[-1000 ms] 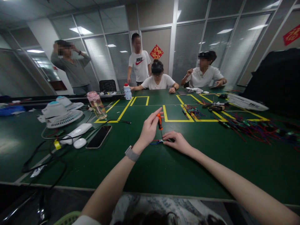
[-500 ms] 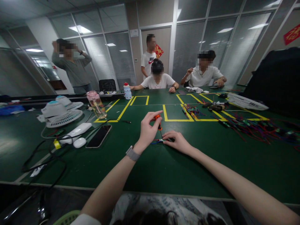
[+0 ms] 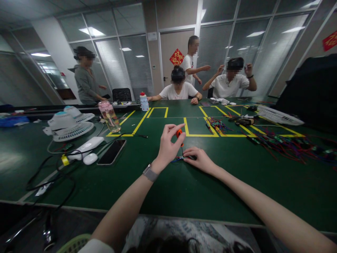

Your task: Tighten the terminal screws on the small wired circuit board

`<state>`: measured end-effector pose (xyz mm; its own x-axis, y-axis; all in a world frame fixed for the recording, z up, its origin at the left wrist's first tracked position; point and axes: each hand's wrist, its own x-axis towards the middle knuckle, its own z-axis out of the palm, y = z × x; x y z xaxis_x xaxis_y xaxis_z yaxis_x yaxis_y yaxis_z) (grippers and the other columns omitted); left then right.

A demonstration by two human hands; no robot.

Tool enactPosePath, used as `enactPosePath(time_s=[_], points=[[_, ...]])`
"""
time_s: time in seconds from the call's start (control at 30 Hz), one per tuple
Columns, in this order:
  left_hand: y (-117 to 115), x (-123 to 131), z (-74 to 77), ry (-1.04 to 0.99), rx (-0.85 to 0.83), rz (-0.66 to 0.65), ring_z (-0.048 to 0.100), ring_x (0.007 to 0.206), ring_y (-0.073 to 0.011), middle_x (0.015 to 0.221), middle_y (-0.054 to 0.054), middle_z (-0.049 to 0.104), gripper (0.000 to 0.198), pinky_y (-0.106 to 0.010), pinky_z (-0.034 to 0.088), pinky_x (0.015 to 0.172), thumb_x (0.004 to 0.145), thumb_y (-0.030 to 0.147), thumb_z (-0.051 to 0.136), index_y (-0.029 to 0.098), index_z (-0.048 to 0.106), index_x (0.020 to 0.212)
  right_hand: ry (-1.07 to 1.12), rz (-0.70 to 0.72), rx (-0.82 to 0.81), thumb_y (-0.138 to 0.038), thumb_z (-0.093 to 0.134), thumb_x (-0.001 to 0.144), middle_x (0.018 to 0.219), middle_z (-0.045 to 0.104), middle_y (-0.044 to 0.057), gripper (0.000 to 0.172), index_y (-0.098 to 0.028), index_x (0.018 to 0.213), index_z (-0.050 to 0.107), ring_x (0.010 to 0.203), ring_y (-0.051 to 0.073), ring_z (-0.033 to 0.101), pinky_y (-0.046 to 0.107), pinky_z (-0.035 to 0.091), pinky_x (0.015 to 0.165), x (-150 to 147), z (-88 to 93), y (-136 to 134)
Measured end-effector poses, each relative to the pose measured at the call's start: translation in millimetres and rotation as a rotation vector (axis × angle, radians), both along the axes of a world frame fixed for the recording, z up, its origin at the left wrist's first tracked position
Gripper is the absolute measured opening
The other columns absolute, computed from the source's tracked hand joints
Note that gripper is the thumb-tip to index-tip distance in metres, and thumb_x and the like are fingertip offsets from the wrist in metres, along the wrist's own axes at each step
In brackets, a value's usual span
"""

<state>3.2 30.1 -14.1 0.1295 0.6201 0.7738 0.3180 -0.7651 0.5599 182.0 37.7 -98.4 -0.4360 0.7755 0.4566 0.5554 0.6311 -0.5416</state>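
My left hand (image 3: 169,147), with a watch on its wrist, grips an orange and black screwdriver (image 3: 179,134) by its handle. The screwdriver stands nearly upright, its tip down at a small circuit board (image 3: 180,158) with thin wires. The board lies on the green table (image 3: 168,189). From the right, my right hand (image 3: 196,158) pinches the board's right end between thumb and fingers, close beside the screwdriver shaft.
Left of my hands lie a phone (image 3: 112,152), a white mouse (image 3: 90,159), black cables, a pink bottle (image 3: 109,116) and white fans (image 3: 71,126). Wired boards (image 3: 286,146) and pliers (image 3: 244,121) lie right. Several people are across the table.
My left hand has shifted slightly on the screwdriver handle; my right hand stays at the board. Across the table, one person has lowered their arms, another has raised a hand, and the one behind has moved right.
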Motion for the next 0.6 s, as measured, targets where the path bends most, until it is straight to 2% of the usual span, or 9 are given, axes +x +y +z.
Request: enactPosePath(time_s=[0.07,0.13,0.23,0.3,0.37,0.43,0.5,0.6], points=[[0.4,0.4,-0.1,-0.043,-0.058,-0.128,0.061,0.101,-0.0161,0.116,-0.007,0.060,0.033,-0.030,0.049,0.089,0.096,0.024,0.044,0.024,0.059,0.126,0.000,-0.002,0.004,-0.021,0.070,0.080,0.100,0.075,0.007,0.012,-0.023,0.090,0.077,0.096,0.024,0.067,0.040,0.052,0.089,0.0,0.7,-0.5],[1.6,1.2,-0.8,-0.082,-0.100,-0.189,0.064,0.096,-0.0152,0.113,-0.007,0.063,0.034,-0.028,0.051,0.084,0.097,0.023,0.043,0.024,0.057,0.128,-0.006,-0.005,0.006,-0.021,0.070,0.080,0.101,0.074,0.007,0.012,-0.023,0.090,0.077,0.096,0.024,0.067,0.040,0.052,0.090,0.0,1.9,-1.4],[2.7,1.5,-1.1,-0.082,-0.062,-0.078,0.062,0.086,-0.0144,0.095,-0.004,0.064,0.024,-0.026,0.050,0.079,0.089,0.024,0.058,0.021,0.067,0.112,-0.017,-0.011,0.001,-0.021,0.070,0.080,0.101,0.074,0.007,0.012,-0.023,0.090,0.077,0.098,0.025,0.066,0.042,0.051,0.091,-0.3,3.7,-2.8],[3.1,0.8,-0.8,-0.063,-0.036,-0.009,0.060,0.089,-0.0146,0.096,-0.004,0.061,0.021,-0.026,0.049,0.081,0.087,0.026,0.062,0.021,0.070,0.106,-0.017,-0.012,-0.002,-0.021,0.070,0.080,0.102,0.074,0.007,0.012,-0.022,0.090,0.077,0.098,0.025,0.066,0.043,0.051,0.091,-0.5,4.2,-3.3],[3.8,0.5,-1.0,-0.061,-0.052,-0.042,0.060,0.097,-0.0153,0.108,-0.006,0.060,0.025,-0.028,0.049,0.087,0.092,0.026,0.054,0.024,0.067,0.114,-0.011,-0.007,-0.002,-0.021,0.069,0.080,0.102,0.074,0.008,0.012,-0.022,0.090,0.077,0.098,0.025,0.066,0.043,0.050,0.091,-0.3,4.2,-3.5],[4.6,1.0,-1.9,-0.097,-0.104,-0.140,0.061,0.102,-0.0154,0.118,-0.007,0.060,0.032,-0.030,0.050,0.090,0.096,0.023,0.044,0.025,0.060,0.124,-0.009,0.000,-0.002,-0.022,0.069,0.081,0.102,0.074,0.008,0.013,-0.022,0.091,0.076,0.098,0.025,0.066,0.043,0.050,0.091,-0.1,4.0,-3.5],[5.1,2.1,-3.2,-0.149,-0.138,-0.190,0.064,0.099,-0.0152,0.116,-0.007,0.063,0.033,-0.029,0.052,0.086,0.096,0.022,0.045,0.024,0.059,0.125,-0.014,-0.004,-0.008,-0.022,0.069,0.081,0.103,0.073,0.008,0.013,-0.022,0.091,0.076,0.099,0.025,0.066,0.043,0.050,0.092,0.1,3.7,-3.5],[4.7,3.2,-4.1,-0.189,-0.097,-0.079,0.063,0.089,-0.0147,0.099,-0.005,0.065,0.023,-0.025,0.052,0.078,0.088,0.024,0.060,0.021,0.068,0.109,-0.023,-0.029,-0.017,-0.021,0.069,0.079,0.105,0.072,0.009,0.013,-0.021,0.091,0.076,0.100,0.026,0.065,0.044,0.050,0.092,-0.1,3.4,-3.6]])
